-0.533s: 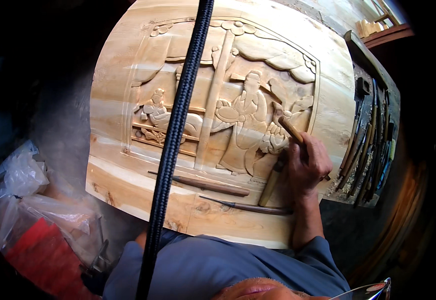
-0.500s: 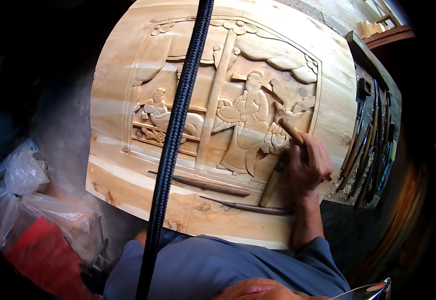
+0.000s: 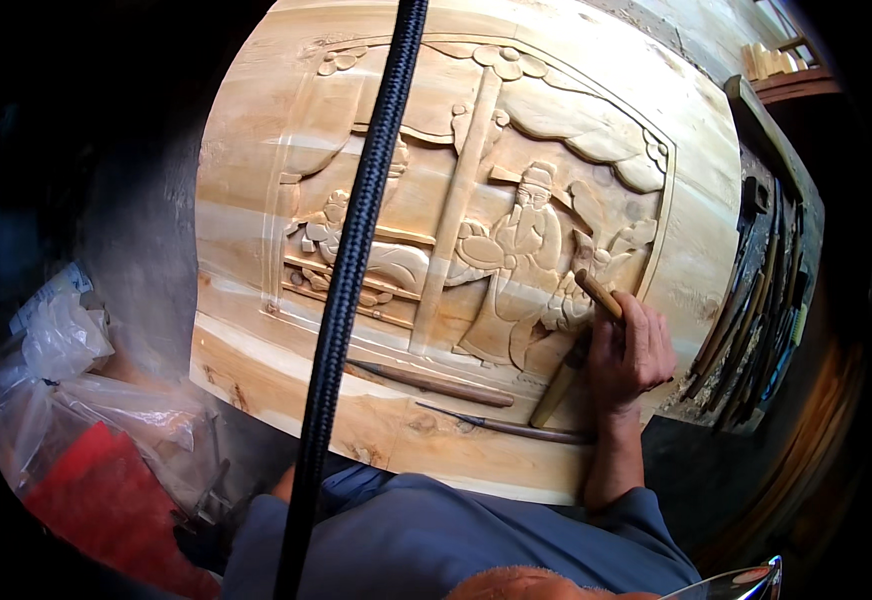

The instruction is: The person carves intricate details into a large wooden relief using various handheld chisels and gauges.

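My right hand point(image 3: 634, 355) is closed around a tool with a round wooden handle point(image 3: 599, 294). The handle sticks out up and to the left above a carved wooden panel point(image 3: 446, 450); the tool's other end is hidden by my hand. Below the fist a pale-handled tool point(image 3: 554, 395) lies on the panel, its upper part covered. A carved robed figure point(image 3: 526, 235) stands in relief just left of the hand. Two slim wooden-handled carving tools, one upper point(image 3: 446, 385) and one lower point(image 3: 526, 430), lie along the near border. My left hand is out of sight.
Several carving tools point(image 3: 756, 310) lie in a tray among wood shavings to the right. A black braided cable point(image 3: 356, 240) crosses in front of the panel. Clear plastic bags point(image 3: 66, 350) and a red sheet point(image 3: 106, 500) are at lower left.
The whole scene has shifted right and slightly down in the picture. My right hand still grips the wooden-handled tool, a little lower against the carved figure. The loose tools stay on the panel.
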The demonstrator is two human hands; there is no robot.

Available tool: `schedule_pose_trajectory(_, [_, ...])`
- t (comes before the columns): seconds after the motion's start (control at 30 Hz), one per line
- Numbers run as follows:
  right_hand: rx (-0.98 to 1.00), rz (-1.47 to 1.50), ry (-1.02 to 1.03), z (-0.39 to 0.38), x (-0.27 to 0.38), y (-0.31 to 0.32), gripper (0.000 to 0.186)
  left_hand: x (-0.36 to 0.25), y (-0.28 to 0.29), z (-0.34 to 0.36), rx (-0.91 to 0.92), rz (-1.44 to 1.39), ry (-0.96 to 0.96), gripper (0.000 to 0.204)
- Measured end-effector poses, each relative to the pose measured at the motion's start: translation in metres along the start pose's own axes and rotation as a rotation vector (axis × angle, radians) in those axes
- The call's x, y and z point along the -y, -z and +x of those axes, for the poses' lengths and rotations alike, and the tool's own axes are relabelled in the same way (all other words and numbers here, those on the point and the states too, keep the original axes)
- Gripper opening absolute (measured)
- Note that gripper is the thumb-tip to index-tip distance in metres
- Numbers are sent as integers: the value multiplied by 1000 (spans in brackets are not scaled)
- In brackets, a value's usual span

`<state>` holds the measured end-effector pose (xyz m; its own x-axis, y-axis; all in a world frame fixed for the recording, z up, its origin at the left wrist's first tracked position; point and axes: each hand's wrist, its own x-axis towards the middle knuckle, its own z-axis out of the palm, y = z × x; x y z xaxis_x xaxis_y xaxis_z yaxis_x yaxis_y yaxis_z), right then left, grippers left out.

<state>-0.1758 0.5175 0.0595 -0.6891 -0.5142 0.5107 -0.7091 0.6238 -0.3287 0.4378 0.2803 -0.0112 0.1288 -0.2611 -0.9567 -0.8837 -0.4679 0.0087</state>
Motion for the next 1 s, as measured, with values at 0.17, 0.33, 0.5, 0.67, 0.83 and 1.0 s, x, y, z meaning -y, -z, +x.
schedule_pose_trajectory(0.17, [4,37,0,1,-3,-1,30,-3,0,-6,-8,-16,-32,36])
schedule_pose_trajectory(0.33, [-15,61,13,0,-7,-5,33,-17,5,6,1,-29,-81,36])
schedule_pose_trajectory(0.5, [-32,35,37,-1,-5,-4,34,-34,22,49,13,-58,-116,37])
schedule_pose_trajectory(0.67, [-65,-40,77,-5,-6,-5,32,-43,27,117,67,-135,-124,37])
schedule_pose_trajectory(0.83, [-76,-100,81,-4,-1,-11,32,-20,54,191,98,-414,-131,38])
schedule_pose_trajectory(1.0, [-105,-163,54,-11,-6,-12,25,-41,214,245,-321,-837,-367,38])
